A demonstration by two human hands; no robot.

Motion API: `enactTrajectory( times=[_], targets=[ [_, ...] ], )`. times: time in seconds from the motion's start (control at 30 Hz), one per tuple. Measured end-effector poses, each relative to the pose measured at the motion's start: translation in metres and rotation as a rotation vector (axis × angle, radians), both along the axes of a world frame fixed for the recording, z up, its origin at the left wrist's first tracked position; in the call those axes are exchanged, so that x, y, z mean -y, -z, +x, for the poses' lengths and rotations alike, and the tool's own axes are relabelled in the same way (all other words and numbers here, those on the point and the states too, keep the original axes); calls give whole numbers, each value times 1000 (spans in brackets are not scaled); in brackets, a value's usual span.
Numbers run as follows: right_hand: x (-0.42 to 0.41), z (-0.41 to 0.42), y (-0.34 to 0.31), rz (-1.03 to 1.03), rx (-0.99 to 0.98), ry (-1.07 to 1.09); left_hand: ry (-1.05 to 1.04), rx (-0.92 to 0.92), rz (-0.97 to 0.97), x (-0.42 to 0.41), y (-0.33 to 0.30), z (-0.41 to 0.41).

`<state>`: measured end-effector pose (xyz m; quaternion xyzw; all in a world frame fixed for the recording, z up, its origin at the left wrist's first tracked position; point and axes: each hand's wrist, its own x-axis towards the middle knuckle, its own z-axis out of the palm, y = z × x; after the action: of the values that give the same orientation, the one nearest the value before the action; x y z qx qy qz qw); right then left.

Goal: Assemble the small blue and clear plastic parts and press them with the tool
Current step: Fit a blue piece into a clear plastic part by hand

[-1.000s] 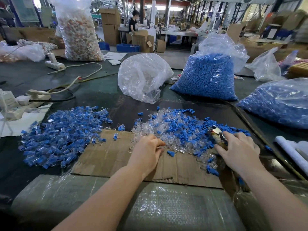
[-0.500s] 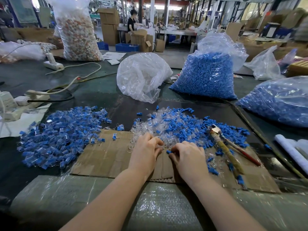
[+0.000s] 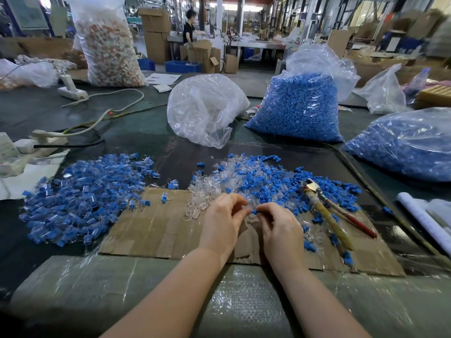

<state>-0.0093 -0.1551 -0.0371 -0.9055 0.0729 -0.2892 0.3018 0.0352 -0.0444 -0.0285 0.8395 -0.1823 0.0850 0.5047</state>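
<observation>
Fingers (image 3: 264,217) of my right hand (image 3: 280,230), off the pliers (image 3: 328,215) since a second ago, now pinch a blue plug (image 3: 254,212) against a clear piece my left hand (image 3: 223,222) holds above the cardboard (image 3: 156,228): fitting begun, pressing pending.

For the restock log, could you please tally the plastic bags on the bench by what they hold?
Bags of blue parts: 2, one behind the work area and one at the right edge
Clear, nearly empty bag: 1
Tall bag of orange and white pieces: 1
Contents unclear: 2
Total: 6
</observation>
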Motion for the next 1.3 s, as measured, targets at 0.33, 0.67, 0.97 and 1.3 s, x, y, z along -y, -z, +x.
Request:
enactTrajectory(
  times=[0.33,0.67,0.97,1.3],
  targets=[
    [0,-3,0,107,54,18,-18,-180,-183,-2,6,-1],
    [-3,-4,-2,-23,7,-11,56,-260,-202,-5,6,-2],
    [0,-2,4,-13,-61,-52,111,-279,-193,-5,8,-1],
    [-1,-6,-3,-27,60,-185,109,-300,-258,-6,2,-5]
  ],
)
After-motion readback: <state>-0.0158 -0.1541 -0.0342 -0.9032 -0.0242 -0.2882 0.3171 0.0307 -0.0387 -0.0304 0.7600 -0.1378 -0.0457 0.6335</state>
